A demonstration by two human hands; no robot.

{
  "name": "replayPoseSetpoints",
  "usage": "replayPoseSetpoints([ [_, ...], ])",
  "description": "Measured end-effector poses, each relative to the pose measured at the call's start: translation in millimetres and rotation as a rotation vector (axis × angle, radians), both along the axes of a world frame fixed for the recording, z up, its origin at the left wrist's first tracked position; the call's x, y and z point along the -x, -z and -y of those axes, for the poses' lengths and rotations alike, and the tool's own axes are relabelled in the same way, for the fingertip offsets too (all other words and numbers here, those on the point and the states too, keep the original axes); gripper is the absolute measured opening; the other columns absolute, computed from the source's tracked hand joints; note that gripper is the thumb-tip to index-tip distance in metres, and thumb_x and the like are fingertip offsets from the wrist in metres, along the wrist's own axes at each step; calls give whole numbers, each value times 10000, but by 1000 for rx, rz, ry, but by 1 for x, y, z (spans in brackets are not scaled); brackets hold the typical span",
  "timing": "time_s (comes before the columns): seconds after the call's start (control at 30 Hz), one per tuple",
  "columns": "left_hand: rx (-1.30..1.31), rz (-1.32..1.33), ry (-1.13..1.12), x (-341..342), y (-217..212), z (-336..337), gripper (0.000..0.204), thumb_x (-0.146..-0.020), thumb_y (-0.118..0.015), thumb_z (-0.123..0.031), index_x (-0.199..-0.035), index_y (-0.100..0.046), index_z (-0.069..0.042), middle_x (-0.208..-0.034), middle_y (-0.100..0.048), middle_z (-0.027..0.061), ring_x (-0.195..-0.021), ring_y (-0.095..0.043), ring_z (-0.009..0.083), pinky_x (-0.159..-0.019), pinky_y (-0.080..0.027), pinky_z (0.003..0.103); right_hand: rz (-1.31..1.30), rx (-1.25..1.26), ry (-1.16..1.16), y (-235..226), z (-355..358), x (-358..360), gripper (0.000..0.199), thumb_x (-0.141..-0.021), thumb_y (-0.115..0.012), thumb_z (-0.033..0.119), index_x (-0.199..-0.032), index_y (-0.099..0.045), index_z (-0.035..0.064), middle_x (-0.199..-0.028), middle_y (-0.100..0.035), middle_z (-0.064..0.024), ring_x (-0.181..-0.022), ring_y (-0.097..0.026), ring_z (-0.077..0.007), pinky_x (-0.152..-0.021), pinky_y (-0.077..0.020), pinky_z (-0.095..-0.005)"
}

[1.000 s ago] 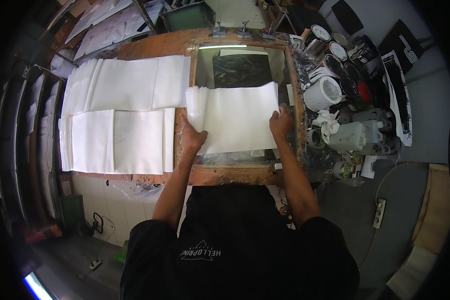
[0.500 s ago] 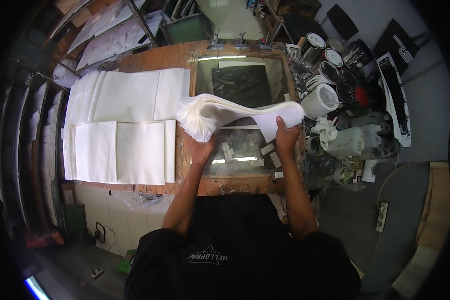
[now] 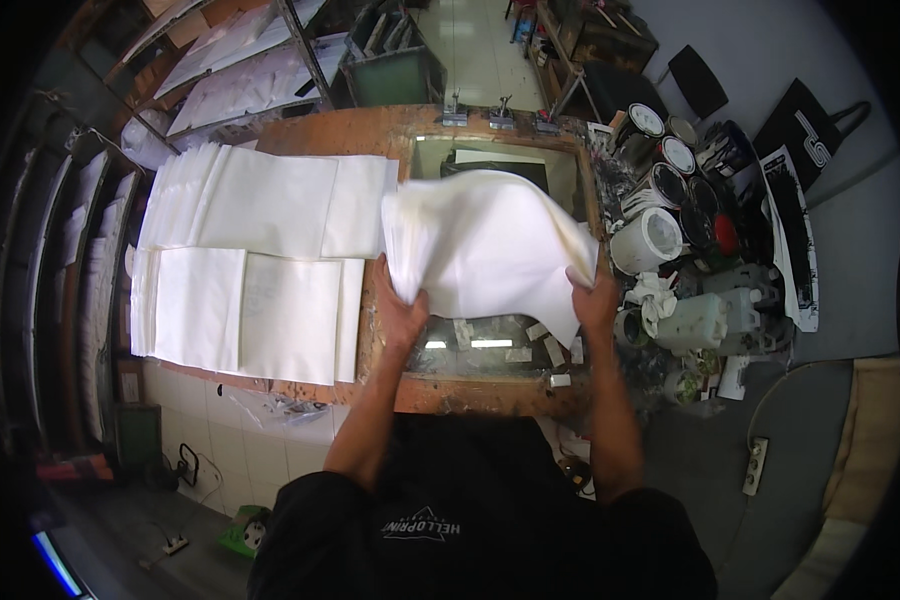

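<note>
A thick, floppy stack of off-white cloth-like sheets is held up between my two hands, bowed upward in the middle. My left hand grips its left end, thumb on the near side, where the many layered edges bunch together. At the opposite end my right hand is closed on the right edge, and one corner hangs down beside it. Beneath the stack lies a glass panel set in the wooden table, partly covered by it. Left of my left hand, more white sheets lie fanned in a far pile and a near pile.
Paint cans and a white bucket crowd the table's right side, near a translucent jug and a crumpled white rag. Metal clamps line the far edge. Small pale blocks lie on the glass. Racks stand at left.
The stack has gone from a narrow, sagging roll to a wider, upward-bowed spread between my hands. My right hand has turned and come nearer. The whole view has shifted slightly.
</note>
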State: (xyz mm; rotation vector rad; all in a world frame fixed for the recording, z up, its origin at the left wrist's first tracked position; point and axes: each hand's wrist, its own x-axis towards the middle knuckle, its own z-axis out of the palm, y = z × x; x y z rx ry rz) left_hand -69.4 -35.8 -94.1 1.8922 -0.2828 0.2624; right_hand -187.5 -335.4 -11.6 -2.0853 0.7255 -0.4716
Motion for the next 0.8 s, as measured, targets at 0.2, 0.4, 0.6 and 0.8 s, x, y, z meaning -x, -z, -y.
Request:
replayPoseSetpoints([
  [0.2, -330, -476, 193, -33, 10, -18, 701, -777, -734, -180, -1386, -471, 47, -1216, -659, 271, -1119, -659, 382, -968, -523, 433, -307, -403, -77, 107, 64, -1, 441, -756, -864, 122, -1118, -688, -58, -991, -753, -171, -828, -728, -251, -764, -579, -363],
  [0.4, -566, -440, 126, -14, -9, 10, 901, -792, -685, -172, -1549, -246, 43, -1303, -577, 366, -1167, -612, 474, -1010, -495, 494, -254, 111, 251, 120, 20, -10, 464, -846, -780, 198, -1226, -619, -12, -1059, -714, -240, -950, -707, -342, -865, -548, -410],
  [0.6, -486, -267, 83, -2, 13, 8, 987, -766, -605, -98, -1567, -66, 106, -1415, -453, 411, -1250, -523, 522, -1096, -429, 500, 34, 247, 209, 113, -8, -14, 368, -925, -641, 147, -1236, -616, -50, -1196, -679, -247, -1048, -668, -420, -919, -520, -454],
  [0.8, -166, 91, 20, 30, -30, 24, 993, -756, -589, -77, -1554, -39, 136, -1518, -275, 434, -1449, -273, 527, -1221, -212, 538, 488, -186, 247, 20, -36, 23, 405, -940, -587, 51, -1323, -530, -68, -1282, -635, -196, -1146, -625, -273, -984, -473, -388],
])
